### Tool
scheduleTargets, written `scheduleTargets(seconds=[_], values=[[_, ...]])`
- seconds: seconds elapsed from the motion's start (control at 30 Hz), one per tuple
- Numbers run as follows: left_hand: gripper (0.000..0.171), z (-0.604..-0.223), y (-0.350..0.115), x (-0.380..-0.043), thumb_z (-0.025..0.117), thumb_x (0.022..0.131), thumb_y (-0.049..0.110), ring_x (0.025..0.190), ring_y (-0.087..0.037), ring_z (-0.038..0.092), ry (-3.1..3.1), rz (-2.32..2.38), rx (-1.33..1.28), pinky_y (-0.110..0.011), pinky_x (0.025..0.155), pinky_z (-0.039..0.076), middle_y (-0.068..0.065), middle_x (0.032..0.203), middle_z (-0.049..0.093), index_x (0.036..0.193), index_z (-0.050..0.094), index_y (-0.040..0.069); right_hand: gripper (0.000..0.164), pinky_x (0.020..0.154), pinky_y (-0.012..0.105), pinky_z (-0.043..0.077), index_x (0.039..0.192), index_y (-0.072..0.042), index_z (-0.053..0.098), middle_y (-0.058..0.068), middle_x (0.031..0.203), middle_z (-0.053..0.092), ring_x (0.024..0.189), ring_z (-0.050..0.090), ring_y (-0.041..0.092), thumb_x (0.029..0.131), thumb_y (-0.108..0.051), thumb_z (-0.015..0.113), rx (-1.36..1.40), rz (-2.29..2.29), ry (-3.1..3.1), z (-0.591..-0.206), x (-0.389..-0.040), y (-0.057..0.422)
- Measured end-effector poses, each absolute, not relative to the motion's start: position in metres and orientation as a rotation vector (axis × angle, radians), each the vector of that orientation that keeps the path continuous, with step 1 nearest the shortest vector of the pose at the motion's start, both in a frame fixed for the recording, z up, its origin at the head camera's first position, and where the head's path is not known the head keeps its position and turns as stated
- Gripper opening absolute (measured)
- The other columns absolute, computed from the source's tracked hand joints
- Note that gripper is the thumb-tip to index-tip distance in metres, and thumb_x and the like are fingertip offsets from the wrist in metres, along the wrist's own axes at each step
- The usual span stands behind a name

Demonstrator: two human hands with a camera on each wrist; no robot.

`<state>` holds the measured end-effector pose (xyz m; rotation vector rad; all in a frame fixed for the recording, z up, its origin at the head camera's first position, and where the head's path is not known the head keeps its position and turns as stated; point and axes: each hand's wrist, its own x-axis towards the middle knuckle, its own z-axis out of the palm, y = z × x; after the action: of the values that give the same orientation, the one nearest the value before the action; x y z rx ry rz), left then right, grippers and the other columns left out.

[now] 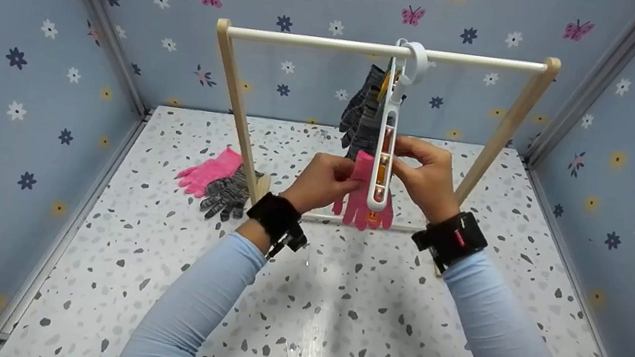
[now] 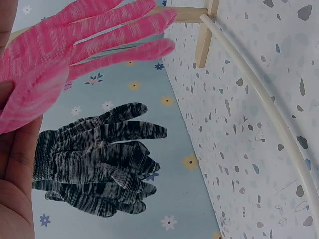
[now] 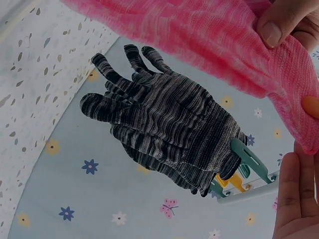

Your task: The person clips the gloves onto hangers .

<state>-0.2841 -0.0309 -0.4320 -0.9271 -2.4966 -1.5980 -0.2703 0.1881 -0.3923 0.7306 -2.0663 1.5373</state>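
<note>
A pink knit glove (image 1: 359, 200) hangs fingers down at the near end of a white clip hanger (image 1: 377, 197). My left hand (image 1: 323, 181) pinches this glove near its cuff, its thumb on the knit. On the hanger's other side, my right hand (image 1: 428, 173) pinches the cuff edge between thumb and fingers. In the right wrist view, the stretched pink glove (image 3: 199, 45) crosses the top. Behind it, grey-and-black striped gloves (image 3: 174, 119) hang from the hanger, a green clip (image 3: 251, 159) gripping one cuff. Their fingers point down.
The hanger hooks over the white rail (image 1: 313, 41) of a wooden-sided rack (image 1: 508, 125). Left of the rack, another pink glove (image 1: 208, 173) and a striped glove (image 1: 228, 195) lie on the speckled tabletop (image 1: 274, 298). Flower-patterned panels (image 1: 185, 51) enclose the back and sides.
</note>
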Motion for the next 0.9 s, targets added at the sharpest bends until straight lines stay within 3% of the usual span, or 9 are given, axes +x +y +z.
scheduleTargets(seconds=[0.27, 0.47, 0.67, 0.9], values=[[0.012, -0.434, -0.03, -0.286, 0.073, 0.099, 0.0, 0.069, -0.003, 0.06, -2.477, -1.597, -0.926, -0.018, 0.066, 0.048, -0.019, 0.091, 0.08, 0.105, 0.081, -0.006, 0.024, 0.091, 0.023, 0.06, 0.115, 0.011, 0.078, 0.029, 0.107, 0.079, 0.095, 0.073, -0.002, 0.091, 0.008, 0.081, 0.762, 1.514, -2.065, -0.39, -0.268, 0.19], [0.012, -0.434, -0.032, -0.285, 0.079, 0.094, -0.001, 0.072, -0.004, 0.062, -2.443, -1.611, -0.947, -0.019, 0.068, 0.052, -0.02, 0.093, 0.081, 0.105, 0.082, -0.006, 0.026, 0.094, 0.027, 0.062, 0.115, 0.012, 0.077, 0.028, 0.109, 0.077, 0.098, 0.075, 0.006, 0.089, 0.011, 0.081, 0.782, 1.534, -2.018, -0.389, -0.263, 0.191], [0.011, -0.436, -0.037, -0.287, 0.08, 0.088, -0.003, 0.071, -0.013, 0.055, -2.416, -1.499, -0.972, -0.023, 0.068, 0.048, -0.015, 0.08, 0.072, 0.098, 0.078, -0.008, 0.029, 0.089, 0.021, 0.06, 0.115, 0.012, 0.077, 0.026, 0.108, 0.074, 0.096, 0.069, 0.006, 0.087, 0.012, 0.083, 0.776, 1.494, -1.993, -0.384, -0.254, 0.189], [0.015, -0.441, -0.038, -0.287, 0.078, 0.092, -0.005, 0.072, -0.005, 0.059, -2.357, -1.656, -0.981, -0.017, 0.068, 0.05, -0.024, 0.09, 0.076, 0.105, 0.077, -0.012, 0.029, 0.078, 0.019, 0.059, 0.116, 0.013, 0.075, 0.025, 0.097, 0.074, 0.085, 0.069, 0.003, 0.088, 0.013, 0.082, 0.88, 1.551, -2.012, -0.38, -0.24, 0.184]])
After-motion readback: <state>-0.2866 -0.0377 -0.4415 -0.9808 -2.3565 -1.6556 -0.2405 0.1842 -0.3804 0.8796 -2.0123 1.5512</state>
